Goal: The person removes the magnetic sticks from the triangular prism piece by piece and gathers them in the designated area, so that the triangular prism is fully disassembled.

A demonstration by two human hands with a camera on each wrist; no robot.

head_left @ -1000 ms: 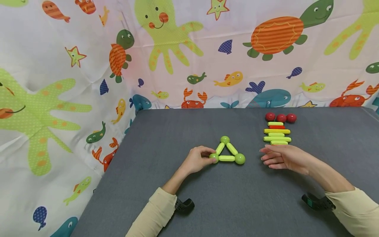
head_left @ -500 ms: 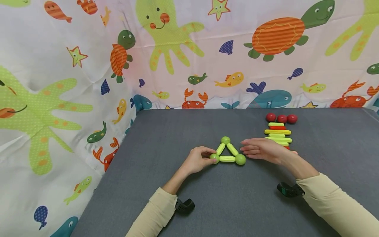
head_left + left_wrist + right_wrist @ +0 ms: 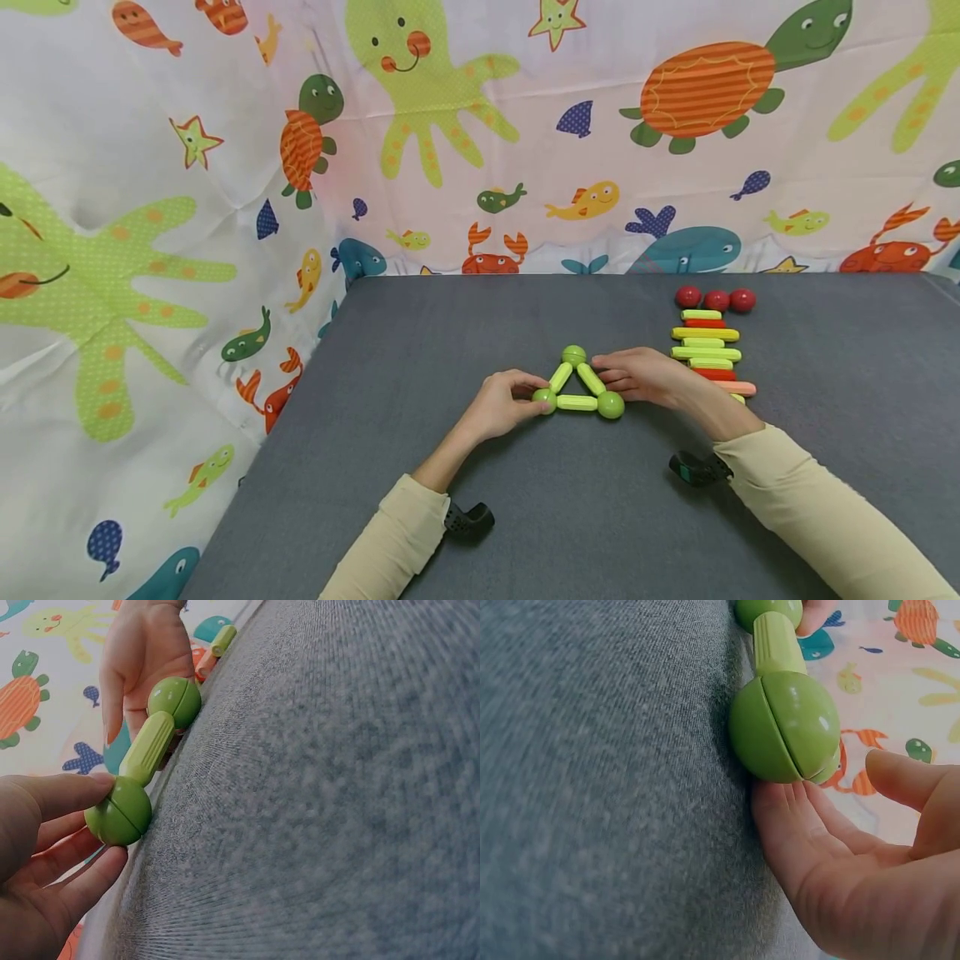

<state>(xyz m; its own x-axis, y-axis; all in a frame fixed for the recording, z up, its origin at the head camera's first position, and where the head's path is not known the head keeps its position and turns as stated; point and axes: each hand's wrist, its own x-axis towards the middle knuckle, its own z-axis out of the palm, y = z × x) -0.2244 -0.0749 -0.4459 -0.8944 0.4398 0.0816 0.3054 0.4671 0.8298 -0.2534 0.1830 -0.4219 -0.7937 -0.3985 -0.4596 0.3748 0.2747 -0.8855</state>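
A flat triangle of green balls and light green ridged rods (image 3: 577, 403) lies on the grey table. My left hand (image 3: 498, 406) pinches its near left ball (image 3: 124, 814) between thumb and fingers. On the other side, my right hand (image 3: 643, 377) is beside the near right ball (image 3: 611, 405) and the right-hand rod. In the right wrist view, its fingers (image 3: 799, 832) reach in fairly straight at the near right ball (image 3: 784, 724), with the thumb held apart. The far ball (image 3: 573, 356) forms the top corner.
A column of green, yellow, red and pink rods (image 3: 705, 353) lies to the right, partly behind my right forearm. Beyond it sit three red balls (image 3: 717, 301). A curtain printed with sea animals (image 3: 450, 100) hangs along the table's back and left edges.
My right hand has moved left from the rod column to the triangle's right side, uncovering more of the near rods. The left hand keeps its hold on the left ball.
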